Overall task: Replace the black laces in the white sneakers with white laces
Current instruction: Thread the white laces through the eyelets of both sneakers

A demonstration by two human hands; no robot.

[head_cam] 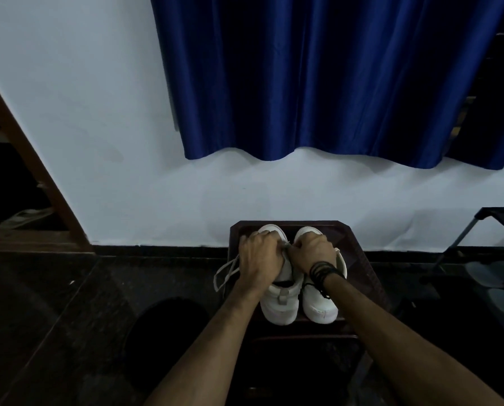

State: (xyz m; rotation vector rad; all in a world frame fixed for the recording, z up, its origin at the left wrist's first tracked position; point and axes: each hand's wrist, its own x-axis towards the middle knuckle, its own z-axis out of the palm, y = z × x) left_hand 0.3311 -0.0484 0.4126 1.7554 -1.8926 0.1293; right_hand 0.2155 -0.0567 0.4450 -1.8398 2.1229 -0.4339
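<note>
Two white sneakers stand side by side on a dark brown stool, toes toward the wall. My left hand lies over the left sneaker and pinches a white lace near its eyelets. The lace's loose ends hang off the stool's left side. My right hand, with black cords round its wrist, pinches the same lace from over the right sneaker. A bit of black lace shows beside the right wrist. The eyelets themselves are hidden under my hands.
The stool stands against a white wall with a black skirting. A blue curtain hangs above. A black rack stands at the right. A wooden door frame is at the left. The floor is dark stone.
</note>
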